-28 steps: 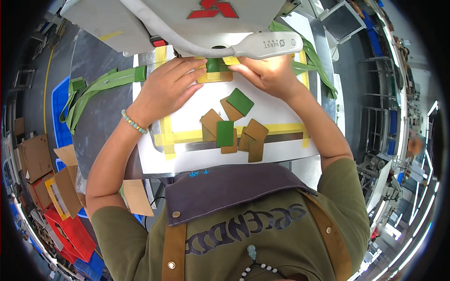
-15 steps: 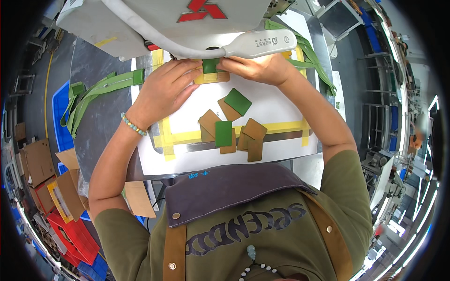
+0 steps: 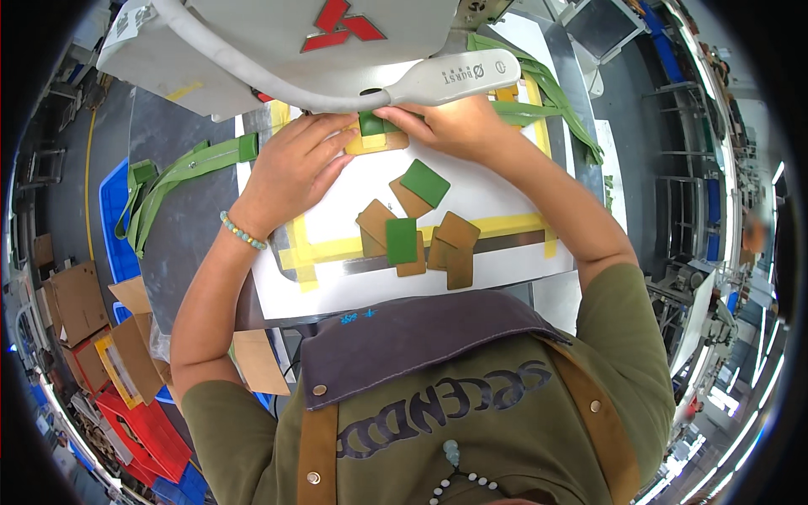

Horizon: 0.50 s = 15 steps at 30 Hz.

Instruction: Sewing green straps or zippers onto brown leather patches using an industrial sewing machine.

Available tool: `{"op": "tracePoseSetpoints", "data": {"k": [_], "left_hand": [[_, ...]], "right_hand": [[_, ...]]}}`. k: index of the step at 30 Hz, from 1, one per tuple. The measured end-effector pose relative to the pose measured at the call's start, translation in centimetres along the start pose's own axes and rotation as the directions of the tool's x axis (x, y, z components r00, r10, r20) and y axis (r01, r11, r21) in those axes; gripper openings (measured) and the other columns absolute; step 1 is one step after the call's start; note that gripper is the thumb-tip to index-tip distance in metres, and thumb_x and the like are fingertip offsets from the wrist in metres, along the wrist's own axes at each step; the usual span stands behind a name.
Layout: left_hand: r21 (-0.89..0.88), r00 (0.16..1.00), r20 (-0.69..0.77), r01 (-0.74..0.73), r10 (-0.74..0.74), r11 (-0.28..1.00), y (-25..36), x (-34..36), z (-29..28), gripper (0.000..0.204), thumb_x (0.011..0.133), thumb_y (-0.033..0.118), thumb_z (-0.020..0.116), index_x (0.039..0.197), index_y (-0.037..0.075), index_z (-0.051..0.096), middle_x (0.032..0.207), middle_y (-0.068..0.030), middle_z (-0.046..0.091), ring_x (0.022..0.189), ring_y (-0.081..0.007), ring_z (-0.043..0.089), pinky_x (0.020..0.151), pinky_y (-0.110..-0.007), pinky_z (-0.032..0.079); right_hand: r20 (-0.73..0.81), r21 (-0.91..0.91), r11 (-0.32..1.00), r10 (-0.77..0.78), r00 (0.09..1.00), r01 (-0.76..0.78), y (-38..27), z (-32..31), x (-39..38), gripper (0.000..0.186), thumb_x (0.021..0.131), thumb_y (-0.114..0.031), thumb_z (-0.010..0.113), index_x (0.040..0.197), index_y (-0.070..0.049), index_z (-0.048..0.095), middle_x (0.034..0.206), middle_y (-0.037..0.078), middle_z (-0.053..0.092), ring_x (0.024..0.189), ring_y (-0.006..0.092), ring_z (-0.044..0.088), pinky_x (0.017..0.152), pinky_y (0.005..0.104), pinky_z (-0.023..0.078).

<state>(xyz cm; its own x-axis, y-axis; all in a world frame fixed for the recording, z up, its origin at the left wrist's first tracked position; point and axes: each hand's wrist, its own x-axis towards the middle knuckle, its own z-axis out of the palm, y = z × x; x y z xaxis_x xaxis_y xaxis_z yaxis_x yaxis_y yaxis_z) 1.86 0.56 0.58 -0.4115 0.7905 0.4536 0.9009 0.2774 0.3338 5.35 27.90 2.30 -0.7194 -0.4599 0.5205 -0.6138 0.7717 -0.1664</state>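
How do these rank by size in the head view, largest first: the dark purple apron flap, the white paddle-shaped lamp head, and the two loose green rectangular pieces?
1. Dark purple apron flap
2. White paddle-shaped lamp head
3. Upper loose green piece and lower loose green piece: too alike to rank

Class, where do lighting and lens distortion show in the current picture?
Head view: a bright glow shows behind the white paddle-shaped lamp; head view: the grey metal table bows along its left edge; head view: loose green rectangular pieces look crisp.

The left hand (image 3: 295,160) and right hand (image 3: 459,126) flank a green piece (image 3: 370,124) beside the pale machine (image 3: 282,38).
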Motion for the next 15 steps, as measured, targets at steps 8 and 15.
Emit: {"op": "tracePoseSetpoints", "data": {"k": [8,15], "left_hand": [[0.005,1.000,0.007,-0.013,0.013,1.000,-0.1,-0.1,-0.2,0.037,0.085,0.010,0.081,0.121,0.004,0.072,0.132,-0.0075,0.071,0.122,-0.0304,0.065,0.102,-0.042,0.055],[0.017,1.000,0.006,-0.019,0.019,1.000,-0.2,0.1,0.0,0.042,0.085,0.012,0.082,0.125,0.003,0.072,0.132,-0.0088,0.071,0.123,-0.0312,0.065,0.103,-0.042,0.055]], "right_hand": [[0.542,0.439,0.523,0.494,0.680,-0.730,-3.3,-2.6,-0.6,0.039,0.101,-0.027,0.060,0.124,0.001,0.074,0.110,0.020,0.076,0.101,0.0310,0.071,0.091,0.0385,0.054],[0.544,0.295,0.627,0.511,0.666,-0.721,-4.0,-3.9,0.9,0.034,0.098,-0.024,0.064,0.119,0.002,0.074,0.108,0.014,0.075,0.101,0.0309,0.071,0.092,0.0404,0.054]]}}
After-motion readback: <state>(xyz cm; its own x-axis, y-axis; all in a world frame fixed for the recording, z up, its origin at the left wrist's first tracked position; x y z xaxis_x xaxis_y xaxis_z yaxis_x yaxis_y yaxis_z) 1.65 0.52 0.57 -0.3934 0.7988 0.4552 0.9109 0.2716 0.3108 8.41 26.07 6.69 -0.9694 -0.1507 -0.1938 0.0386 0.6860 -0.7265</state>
